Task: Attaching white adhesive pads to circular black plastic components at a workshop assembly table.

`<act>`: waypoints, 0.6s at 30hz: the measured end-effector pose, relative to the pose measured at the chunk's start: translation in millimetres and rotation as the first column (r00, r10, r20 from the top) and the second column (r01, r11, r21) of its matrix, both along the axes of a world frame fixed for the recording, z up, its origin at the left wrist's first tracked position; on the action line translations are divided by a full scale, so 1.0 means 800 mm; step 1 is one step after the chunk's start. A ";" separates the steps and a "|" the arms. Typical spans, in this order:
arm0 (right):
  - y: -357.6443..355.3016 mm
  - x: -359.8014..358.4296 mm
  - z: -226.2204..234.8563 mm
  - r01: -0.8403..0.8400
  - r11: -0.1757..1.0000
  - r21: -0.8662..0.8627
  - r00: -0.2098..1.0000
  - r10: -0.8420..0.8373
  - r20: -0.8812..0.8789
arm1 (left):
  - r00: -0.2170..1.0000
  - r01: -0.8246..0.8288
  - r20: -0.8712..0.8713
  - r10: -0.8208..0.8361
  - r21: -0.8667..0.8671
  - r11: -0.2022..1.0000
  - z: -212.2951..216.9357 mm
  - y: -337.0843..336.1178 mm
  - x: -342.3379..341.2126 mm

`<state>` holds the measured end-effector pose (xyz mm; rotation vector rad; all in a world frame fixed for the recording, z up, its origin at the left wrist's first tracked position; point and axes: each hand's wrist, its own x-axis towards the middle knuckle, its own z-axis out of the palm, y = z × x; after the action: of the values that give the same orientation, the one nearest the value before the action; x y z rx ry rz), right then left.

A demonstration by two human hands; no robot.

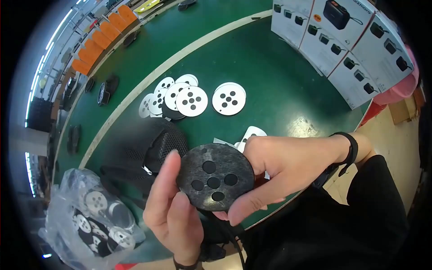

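Observation:
A dark grey round disc (243,180) with several black round spots faces up in front of me, held between both hands. My left hand (173,211) is closed on its left edge, thumb and fingertips against the rim. My right hand (288,166) grips the right edge, its thumb at the lower rim and the other fingers partly hidden behind it. Just behind the disc lies a black mesh pouch (164,137) with a zipper. Partly covered by my right hand is a white flat piece (253,132) on the green table (270,90).
Overlapping white discs with black spots (192,101) lie beyond the pouch, with a smaller stack of white discs (229,99) to their right. A clear plastic bag (72,189) of similar discs sits at left. White printed boxes (310,40) stand at far right. Orange pieces (109,31) line the far left.

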<state>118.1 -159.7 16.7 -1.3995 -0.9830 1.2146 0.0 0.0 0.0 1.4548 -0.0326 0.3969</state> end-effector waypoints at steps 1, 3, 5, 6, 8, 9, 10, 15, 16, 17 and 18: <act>0.000 0.001 0.005 -0.032 0.999 -0.016 0.999 0.032 -0.038 | 0.998 -0.068 -0.006 0.069 0.024 0.997 -0.001 -0.004 0.001; 0.001 -0.001 0.003 -0.065 0.997 -0.033 0.995 0.062 -0.079 | 0.991 -0.136 -0.012 0.136 0.048 0.990 -0.004 -0.004 0.007; 0.003 -0.006 -0.005 -0.011 0.999 0.053 0.990 0.018 -0.137 | 0.989 -0.110 0.117 0.095 0.137 0.984 -0.006 -0.002 0.015; 0.003 -0.008 -0.007 -0.010 0.999 0.053 0.990 0.017 -0.140 | 0.994 -0.083 0.087 0.072 0.135 0.987 -0.001 -0.004 0.015; 0.005 -0.009 -0.010 0.030 0.999 0.035 0.993 -0.026 -0.117 | 0.959 -0.216 0.196 0.205 0.037 0.976 -0.003 -0.009 0.019; 0.004 -0.010 -0.012 0.034 0.999 0.036 0.992 -0.029 -0.123 | 0.893 -0.334 0.294 0.342 -0.078 0.939 -0.004 -0.011 0.020; 0.003 -0.011 -0.014 0.071 0.994 0.089 0.987 -0.057 -0.152 | 0.896 -0.330 0.288 0.337 -0.074 0.941 -0.006 -0.008 0.018; 0.003 -0.020 -0.012 0.183 0.966 0.181 0.954 -0.130 -0.270 | 0.903 -0.423 0.234 0.361 0.324 0.846 0.003 -0.012 -0.026; 0.004 -0.020 -0.014 0.175 0.958 0.227 0.950 -0.104 -0.294 | 0.998 -0.052 -0.028 0.056 0.134 0.990 0.015 -0.012 -0.031; 0.005 -0.020 -0.017 0.168 0.948 0.272 0.946 -0.077 -0.316 | 0.929 0.281 -0.204 -0.308 -0.152 0.948 0.020 -0.011 -0.033; 0.004 -0.020 -0.019 0.171 0.947 0.272 0.942 -0.077 -0.325 | 0.927 0.280 -0.214 -0.309 -0.153 0.948 0.018 -0.009 -0.028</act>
<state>102.2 -156.3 1.9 -0.9825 -0.8022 1.0991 -22.4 -6.8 14.2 1.3437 -0.0362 -0.0220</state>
